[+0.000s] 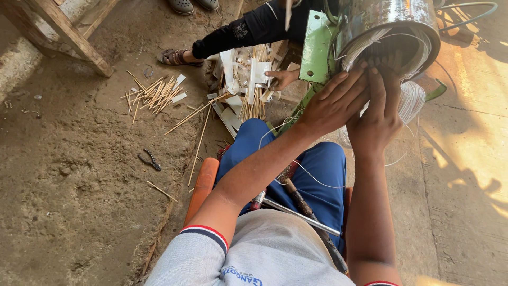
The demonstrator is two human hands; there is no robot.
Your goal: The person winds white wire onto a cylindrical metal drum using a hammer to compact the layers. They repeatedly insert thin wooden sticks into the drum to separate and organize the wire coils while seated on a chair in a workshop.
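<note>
Head view, person seated on an orange stool, looking down over blue trousers.

Left hand: fingers spread flat, pressing on the white wire windings at the open mouth of a metal motor housing. Not closed on anything; palm and fingertips bear on the coil.

Right hand: fingers extended up into the same opening, just beside the left; whether the fingertips pinch a strand cannot be told, as they are hidden inside the rim.

The housing sits on a green frame at the top right of the dirt floor. Loose white wire loops hang below the housing, touching the right wrist.

A second person's hand, in a black sleeve, rests among thin wooden sticks and white paper strips. Pliers lie on the floor, well apart.

Risk, judged: strands could slip from under the flat fingers and spring out of place; the hanging loops could snag on the wrist; the housing rim edge looks capable of cutting fingers or scraping wire insulation.
</note>
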